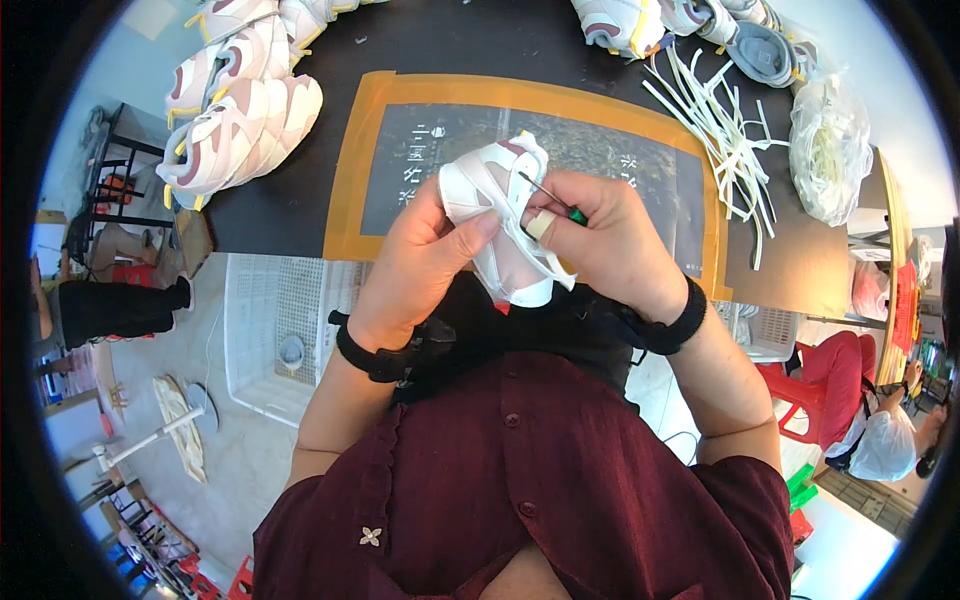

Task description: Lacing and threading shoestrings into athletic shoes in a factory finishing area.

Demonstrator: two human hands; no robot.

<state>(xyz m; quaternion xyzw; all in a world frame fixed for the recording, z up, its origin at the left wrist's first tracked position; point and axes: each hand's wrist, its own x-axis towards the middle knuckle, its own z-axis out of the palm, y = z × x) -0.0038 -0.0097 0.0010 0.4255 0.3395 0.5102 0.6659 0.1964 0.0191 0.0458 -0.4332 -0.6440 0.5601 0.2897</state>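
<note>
A white and pale pink shoe upper (512, 268) is held up over the near edge of the table, with white lace hanging along its side. My left hand (415, 260) grips it from the left, the thumb pressed on its face. In my right hand (620, 240) is a thin metal hook or awl (545, 188) with a green handle, its tip at the upper's eyelet edge. A pale band of tape wraps my right thumb. The exact shape of the tool's tip is too small to make out.
Finished-looking shoes (250, 130) are stacked at the left, and more shoes (625, 25) lie at the far right. White laces (715, 130) spread beside a clear plastic bag (832, 150). An orange-taped mat (345, 190) covers the table's middle. A white crate (265, 360) stands below left.
</note>
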